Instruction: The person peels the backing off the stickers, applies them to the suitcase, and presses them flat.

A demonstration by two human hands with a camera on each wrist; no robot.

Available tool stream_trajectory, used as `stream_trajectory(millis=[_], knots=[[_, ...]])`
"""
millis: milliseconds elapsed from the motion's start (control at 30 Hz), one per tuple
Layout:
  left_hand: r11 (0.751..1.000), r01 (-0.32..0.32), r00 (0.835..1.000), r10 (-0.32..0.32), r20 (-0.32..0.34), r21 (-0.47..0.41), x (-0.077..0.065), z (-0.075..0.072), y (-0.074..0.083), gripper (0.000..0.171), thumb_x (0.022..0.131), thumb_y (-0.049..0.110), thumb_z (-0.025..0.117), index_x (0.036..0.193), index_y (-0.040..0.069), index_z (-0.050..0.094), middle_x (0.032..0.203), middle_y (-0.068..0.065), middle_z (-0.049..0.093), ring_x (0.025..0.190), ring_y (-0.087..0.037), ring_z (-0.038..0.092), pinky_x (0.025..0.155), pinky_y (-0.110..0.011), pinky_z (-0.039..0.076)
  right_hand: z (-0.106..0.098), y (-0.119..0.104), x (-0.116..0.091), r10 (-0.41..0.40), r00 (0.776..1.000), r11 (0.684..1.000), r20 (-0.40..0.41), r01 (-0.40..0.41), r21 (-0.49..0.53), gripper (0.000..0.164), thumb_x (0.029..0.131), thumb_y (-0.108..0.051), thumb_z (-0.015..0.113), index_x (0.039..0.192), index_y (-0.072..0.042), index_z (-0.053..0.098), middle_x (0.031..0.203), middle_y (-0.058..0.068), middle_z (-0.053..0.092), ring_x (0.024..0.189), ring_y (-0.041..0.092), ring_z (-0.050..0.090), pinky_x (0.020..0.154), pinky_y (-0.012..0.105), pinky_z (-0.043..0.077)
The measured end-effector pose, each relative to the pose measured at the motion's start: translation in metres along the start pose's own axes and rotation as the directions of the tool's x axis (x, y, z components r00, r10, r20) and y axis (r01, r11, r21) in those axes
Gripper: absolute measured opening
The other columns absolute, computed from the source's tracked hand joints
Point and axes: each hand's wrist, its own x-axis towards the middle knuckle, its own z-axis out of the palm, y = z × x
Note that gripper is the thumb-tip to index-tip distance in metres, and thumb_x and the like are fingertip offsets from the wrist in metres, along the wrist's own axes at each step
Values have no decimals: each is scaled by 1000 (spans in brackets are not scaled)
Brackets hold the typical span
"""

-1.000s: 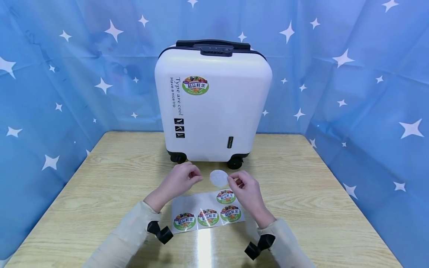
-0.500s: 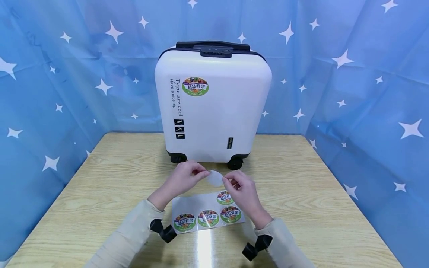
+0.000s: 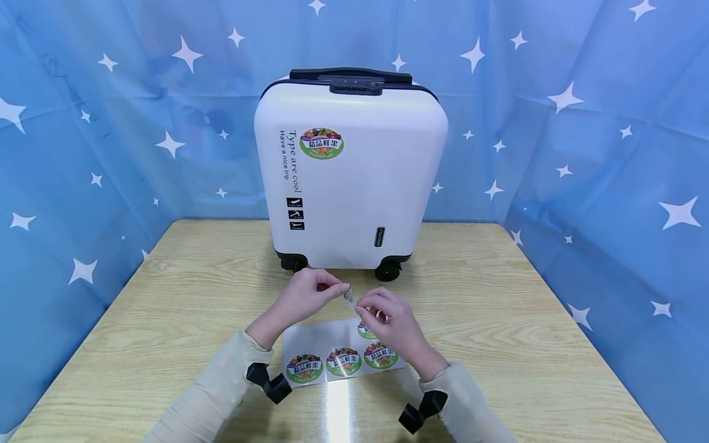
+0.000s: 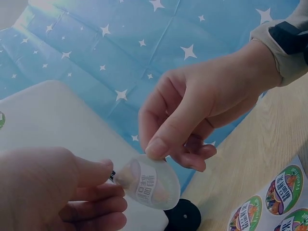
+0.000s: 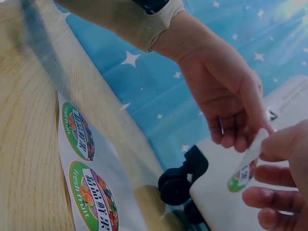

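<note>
Between my two hands, just above the table, is a round fruit sticker [image 3: 349, 295]. My left hand [image 3: 309, 294] pinches one edge between thumb and fingertips, and my right hand [image 3: 394, 321] pinches the opposite edge. From the head the sticker looks narrow and nearly edge-on. Its pale backing side [image 4: 153, 185] faces the left wrist view, with the print showing through; some of the coloured face [image 5: 243, 174] appears in the right wrist view. Below the hands lies a white sticker sheet [image 3: 317, 338] bearing several like stickers, one partly covered by my right hand.
Upright at the back of the wooden table [image 3: 183, 307] stands a white suitcase [image 3: 360, 172] with a black handle and wheels. A matching fruit sticker [image 3: 322, 144] is on its upper left front. A blue curtain [image 3: 554, 154] with white stars surrounds the table.
My left hand has moved right and taken hold of the sticker's free edge. My right hand has shifted slightly left and down, and the sticker has turned from flat-on to nearly edge-on.
</note>
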Motion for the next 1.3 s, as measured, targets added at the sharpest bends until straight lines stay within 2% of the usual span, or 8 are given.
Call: stream_trajectory(millis=[200, 367, 700, 967, 1200, 1300], knots=[[999, 21, 1000, -21, 8, -30, -1, 0, 1, 10, 86, 20, 67, 86, 12, 72, 76, 6, 64, 67, -12, 56, 58, -28, 48, 2, 2, -1, -11, 1000, 1000, 24, 11, -11, 3, 87, -8, 64, 86, -9, 67, 90, -1, 61, 61, 2, 48, 50, 15, 42], [999, 34, 999, -34, -3, -25, -2, 1, -1, 9, 86, 18, 68, 84, 11, 72, 74, 6, 64, 66, -11, 57, 59, -27, 48, 3, 2, -1, -20, 1000, 1000, 22, 20, -20, 7, 84, -3, 67, 88, -8, 68, 88, 0, 61, 61, 3, 49, 52, 15, 42], [999, 42, 998, -42, -46, 3, -3, 3, -1, 8, 86, 16, 67, 83, 9, 72, 74, 5, 64, 66, -8, 57, 60, -26, 49, -1, -2, -2, 93, 996, 995, 6, -93, -39, 9, 82, -6, 70, 90, -8, 68, 90, -3, 61, 63, 3, 50, 53, 19, 45], [996, -29, 999, 32, -35, 89, -7, 3, -2, 5, 85, 13, 68, 82, 11, 72, 75, 6, 61, 63, -7, 54, 55, -23, 47, -3, -4, -1, 192, 978, 978, -81, -197, -64, 12, 82, -3, 69, 93, -7, 67, 87, -5, 60, 65, 5, 52, 52, 20, 45], [978, -118, 993, 121, -6, 174, -11, 3, -2, 4, 84, 13, 69, 83, 12, 72, 74, 8, 58, 62, -5, 50, 54, -22, 45, -2, -2, -1, 212, 974, 972, -84, -219, -82, 15, 80, -1, 71, 92, -9, 66, 88, -3, 61, 65, 6, 55, 53, 20, 46], [973, -135, 991, 137, 4, 188, -12, 3, -1, 3, 84, 13, 69, 84, 12, 72, 75, 9, 58, 63, -4, 51, 55, -22, 46, -1, -1, -2, 215, 974, 971, -78, -221, -87, 17, 79, 0, 72, 91, -9, 66, 87, -3, 61, 64, 5, 55, 53, 19, 46]])
